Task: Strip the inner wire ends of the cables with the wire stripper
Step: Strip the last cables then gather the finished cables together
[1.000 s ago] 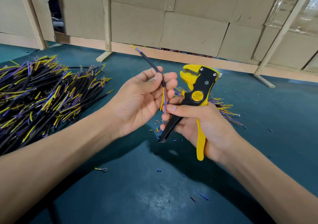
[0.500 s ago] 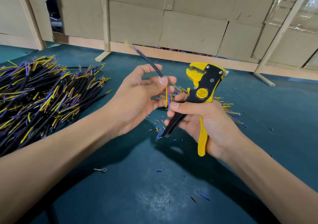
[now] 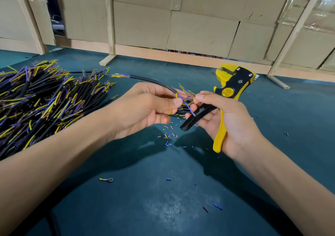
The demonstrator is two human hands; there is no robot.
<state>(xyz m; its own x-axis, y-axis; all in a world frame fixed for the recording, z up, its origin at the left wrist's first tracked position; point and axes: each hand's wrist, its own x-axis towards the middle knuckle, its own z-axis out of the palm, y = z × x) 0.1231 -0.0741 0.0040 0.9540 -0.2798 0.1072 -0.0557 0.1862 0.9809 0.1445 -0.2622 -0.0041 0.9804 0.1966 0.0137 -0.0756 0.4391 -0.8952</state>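
Observation:
My left hand (image 3: 145,108) grips a black cable (image 3: 154,81) whose far end points left over the table. Its near end splits into a yellow inner wire (image 3: 170,111) curling down behind my thumb and a blue inner wire (image 3: 184,103) running right. My right hand (image 3: 226,121) holds the yellow and black wire stripper (image 3: 230,88) by its handles, jaws up, and its thumb and fingertip touch the blue wire's tip.
A big pile of black cables (image 3: 41,99) with yellow and purple ends lies at the left. A smaller pile (image 3: 186,92) sits behind my hands. Cut insulation bits (image 3: 167,137) and a ring terminal (image 3: 107,179) lie on the green table. Cardboard boxes (image 3: 199,30) stand behind.
The cable has swung from upright to lying leftward in my left hand. The inner wires have spread apart, and my right fingers have come onto the blue wire. The stripper shifted right.

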